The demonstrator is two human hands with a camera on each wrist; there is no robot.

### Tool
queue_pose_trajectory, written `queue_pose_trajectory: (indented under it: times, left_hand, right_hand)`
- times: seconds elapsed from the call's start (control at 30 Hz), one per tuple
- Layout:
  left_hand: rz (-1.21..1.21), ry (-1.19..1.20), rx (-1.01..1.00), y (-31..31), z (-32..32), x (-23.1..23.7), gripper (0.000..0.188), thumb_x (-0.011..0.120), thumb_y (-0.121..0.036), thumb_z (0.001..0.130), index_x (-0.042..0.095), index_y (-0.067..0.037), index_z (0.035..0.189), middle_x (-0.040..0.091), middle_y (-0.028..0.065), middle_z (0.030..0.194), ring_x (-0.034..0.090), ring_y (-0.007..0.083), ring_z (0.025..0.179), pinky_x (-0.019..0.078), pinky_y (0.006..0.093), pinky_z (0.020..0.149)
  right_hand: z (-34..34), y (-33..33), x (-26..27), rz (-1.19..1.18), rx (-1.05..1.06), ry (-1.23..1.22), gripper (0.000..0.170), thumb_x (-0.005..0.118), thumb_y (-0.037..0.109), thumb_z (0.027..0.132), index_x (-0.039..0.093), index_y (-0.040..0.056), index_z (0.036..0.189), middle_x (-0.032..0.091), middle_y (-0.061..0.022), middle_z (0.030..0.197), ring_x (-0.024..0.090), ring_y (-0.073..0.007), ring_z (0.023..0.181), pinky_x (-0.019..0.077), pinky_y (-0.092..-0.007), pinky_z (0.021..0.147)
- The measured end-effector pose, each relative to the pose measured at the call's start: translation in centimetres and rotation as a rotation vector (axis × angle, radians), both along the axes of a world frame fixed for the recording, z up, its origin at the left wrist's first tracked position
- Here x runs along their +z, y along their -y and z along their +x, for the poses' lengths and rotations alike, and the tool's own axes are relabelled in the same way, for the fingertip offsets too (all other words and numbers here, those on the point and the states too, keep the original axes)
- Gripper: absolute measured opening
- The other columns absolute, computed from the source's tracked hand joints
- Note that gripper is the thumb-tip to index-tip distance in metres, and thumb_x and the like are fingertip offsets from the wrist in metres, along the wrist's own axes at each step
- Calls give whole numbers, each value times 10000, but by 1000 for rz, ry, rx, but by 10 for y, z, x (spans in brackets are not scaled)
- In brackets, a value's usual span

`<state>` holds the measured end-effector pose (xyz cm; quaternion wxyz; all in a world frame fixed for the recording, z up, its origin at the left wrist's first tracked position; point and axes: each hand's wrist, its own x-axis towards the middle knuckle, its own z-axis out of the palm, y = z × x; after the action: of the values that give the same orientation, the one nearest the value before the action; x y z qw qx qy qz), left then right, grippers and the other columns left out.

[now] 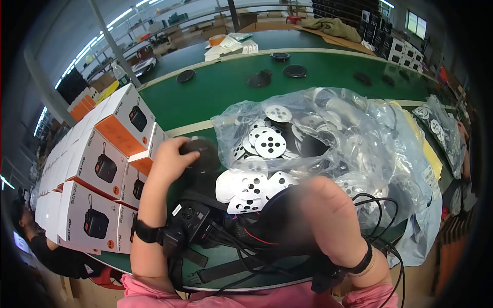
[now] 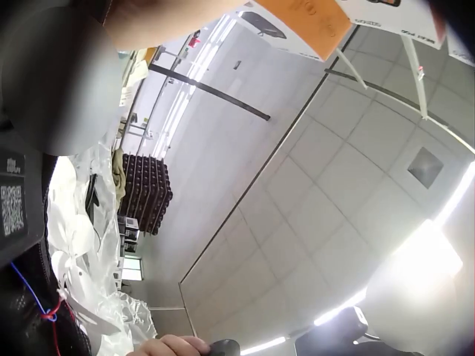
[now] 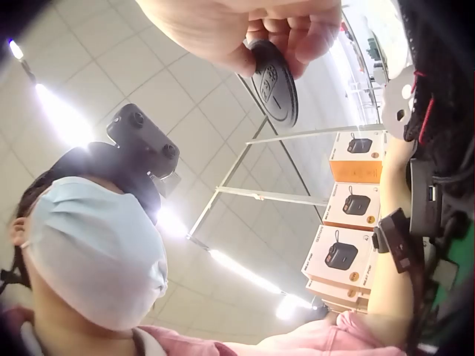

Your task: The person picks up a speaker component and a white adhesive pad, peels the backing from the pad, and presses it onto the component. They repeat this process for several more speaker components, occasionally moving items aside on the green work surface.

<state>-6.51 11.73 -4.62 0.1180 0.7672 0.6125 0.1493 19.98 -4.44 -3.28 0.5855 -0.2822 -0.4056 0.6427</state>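
Note:
The left hand (image 1: 172,156) grips the left edge of a dark round disc (image 1: 208,156), thumb over its face, beside the stacked boxes. In the head view the right hand (image 1: 331,215) is blurred, close to the camera, holding a black disc (image 1: 280,210). Seen from the right wrist, that hand (image 3: 252,30) pinches the black disc (image 3: 274,85), which has raised marks, between thumb and fingers. Right-hand fingertips and the disc's edge (image 2: 225,347) show low in the left wrist view. White perforated discs (image 1: 270,142) lie in and before a clear plastic bag (image 1: 370,149).
White and orange boxes (image 1: 97,161) are stacked at the left. Black devices (image 1: 192,220) and cables (image 1: 382,226) lie near the front edge. Several black round parts (image 1: 295,71) sit on the green surface (image 1: 169,105) beyond. Another person's arm (image 1: 46,251) shows at lower left.

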Motion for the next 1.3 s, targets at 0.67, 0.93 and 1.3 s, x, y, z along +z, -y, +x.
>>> queue_pose_trajectory:
  times: [0.67,0.93,1.3]
  left_hand:
    - [-451,1253,-408,113,65,52,336,467,-37,853,427,33,1179,522,83,1117,486,134,1025,377,276,891]
    - [-689,1205,-419,113,62,57,517,348,55,713,372,57,1229,475,102,1180,424,166,1110,315,283,944]
    - [-705,1209,-357,116,63,48,401,388,60,694,409,25,1093,516,67,1041,483,132,992,357,256,873]
  right_hand:
    - [13,-3,3,142,-7,-340,204,515,20,828,505,-33,1024,586,-153,994,574,-224,919,453,-333,820]
    - [11,-5,7,136,25,-406,193,485,37,826,501,-42,1002,594,-160,947,589,-218,868,466,-317,788]
    - [3,-4,15,21,-168,-161,230,505,220,779,499,-1,843,510,-88,683,471,-172,583,372,-279,530]
